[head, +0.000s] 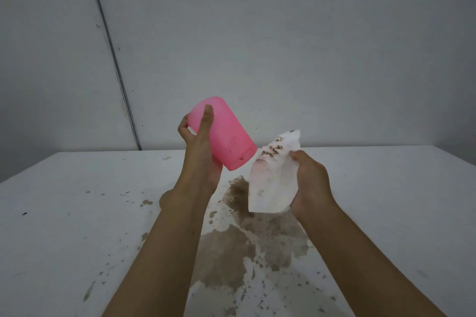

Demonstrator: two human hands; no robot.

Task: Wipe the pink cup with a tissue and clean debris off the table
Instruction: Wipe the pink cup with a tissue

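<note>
Cup (223,134) held aloft, tilted, in the closed left hand (203,162); soiled tissue (273,177) clutched by the right hand (311,183), just beside the cup's rim. Specks remain near the rim: fold to a clean patch before wiping. Stain (239,247) spreads on the table (64,213) beneath both hands.

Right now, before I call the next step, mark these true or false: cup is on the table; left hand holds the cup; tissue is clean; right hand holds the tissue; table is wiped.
1. The cup stands on the table. False: it is held tilted in the air.
2. The left hand holds the cup. True.
3. The tissue is clean. False: dark specks soil it.
4. The right hand holds the tissue. True.
5. The table is wiped. False: a brown spill remains.
</note>
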